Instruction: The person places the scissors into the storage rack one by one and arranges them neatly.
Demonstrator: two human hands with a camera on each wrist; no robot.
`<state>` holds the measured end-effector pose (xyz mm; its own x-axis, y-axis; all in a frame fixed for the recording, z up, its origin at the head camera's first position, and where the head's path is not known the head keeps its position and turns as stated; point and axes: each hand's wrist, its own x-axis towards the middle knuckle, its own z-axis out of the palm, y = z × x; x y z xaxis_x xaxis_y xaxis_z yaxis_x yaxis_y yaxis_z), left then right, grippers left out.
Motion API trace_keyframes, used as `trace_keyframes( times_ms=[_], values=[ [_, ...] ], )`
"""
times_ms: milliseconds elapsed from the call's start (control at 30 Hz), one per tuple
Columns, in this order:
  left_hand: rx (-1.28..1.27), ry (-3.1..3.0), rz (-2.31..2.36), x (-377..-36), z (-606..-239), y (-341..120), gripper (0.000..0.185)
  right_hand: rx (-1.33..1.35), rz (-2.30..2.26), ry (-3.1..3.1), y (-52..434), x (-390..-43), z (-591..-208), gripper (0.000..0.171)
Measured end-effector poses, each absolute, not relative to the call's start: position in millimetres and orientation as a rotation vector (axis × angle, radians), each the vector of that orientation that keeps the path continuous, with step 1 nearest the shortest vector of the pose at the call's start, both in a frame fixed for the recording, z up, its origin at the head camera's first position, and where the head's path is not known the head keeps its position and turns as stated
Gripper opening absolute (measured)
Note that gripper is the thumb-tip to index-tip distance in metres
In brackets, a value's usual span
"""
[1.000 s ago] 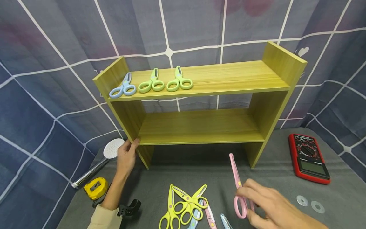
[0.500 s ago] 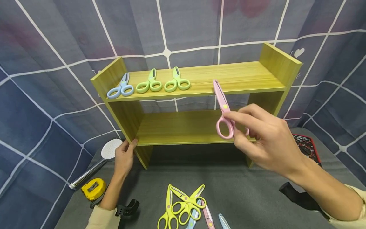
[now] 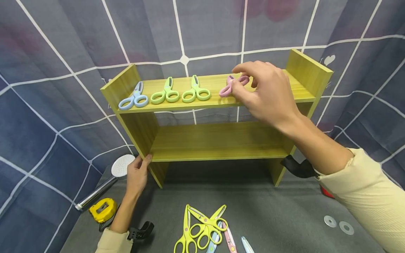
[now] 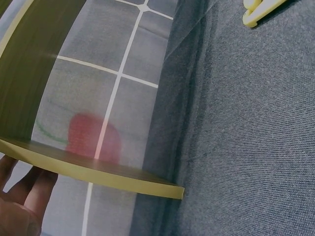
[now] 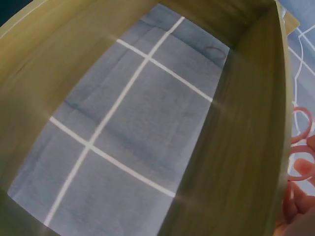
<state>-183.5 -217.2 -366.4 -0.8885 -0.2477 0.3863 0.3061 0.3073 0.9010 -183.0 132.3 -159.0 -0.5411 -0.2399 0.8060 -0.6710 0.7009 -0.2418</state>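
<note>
My right hand (image 3: 269, 88) is over the top board of a wooden shelf (image 3: 221, 160), to the right of a row of scissors. It pinches pink scissors (image 3: 225, 91) by the handles; their blades are mostly hidden. In the right wrist view the pink handle loops (image 5: 301, 125) show at the right edge, beside the fingers. Blue scissors (image 3: 134, 96) and two green pairs, one in the middle (image 3: 165, 93) and one further right (image 3: 195, 92), lie in that row, blades to the back. My left hand (image 3: 137, 175) grips the shelf's left side panel near the lower board.
Several more scissors, yellow-green (image 3: 207, 223), blue and pink, lie heaped on the grey table at the front. A shower head (image 3: 121, 166) and a yellow tape measure (image 3: 103, 209) are at left. Two washers (image 3: 330, 221) lie at right; a red meter (image 3: 326, 192) is mostly behind my sleeve.
My right hand has carried the pink scissors from low over the table up to the top board, right of the green pair. The left hand stays on the shelf.
</note>
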Motion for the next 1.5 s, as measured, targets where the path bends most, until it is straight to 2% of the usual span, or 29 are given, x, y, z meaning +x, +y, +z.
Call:
trace_keyframes(
  times_ms=[233,567,833,967,1133,1367,1500],
  values=[
    [-0.015,-2.118,-1.651,-199.9,-388.8,-228.5,0.026,0.666,0.672,-2.341,133.1,-193.4,-160.7,0.032],
    [-0.048,-2.118,-1.632,-177.9,-363.5,-215.4,0.027,0.717,0.574,-2.32,131.2,-189.4,-168.7,0.032],
    [-0.031,-2.123,-1.628,-175.9,-362.4,-214.5,0.028,0.842,0.651,-2.009,129.5,-164.4,-200.8,0.025],
    [-0.016,-2.12,-1.643,-183.1,-371.4,-220.1,0.028,0.98,0.606,-1.855,122.9,-142.9,-233.6,0.023],
    [-0.019,-2.105,-1.641,-196.1,-386.7,-229.5,0.026,1.237,0.574,-1.941,108.4,-119.5,-299.4,0.023],
    [-0.014,-2.088,-1.612,-196.6,-387.6,-229.1,0.027,1.571,0.383,-2.546,100.4,-98.7,-386.5,0.046],
    [-0.019,-2.123,-1.6,-196.2,-388.0,-228.4,0.031,1.68,0.213,-2.549,100.2,-90.2,-417.6,0.054]
  ],
)
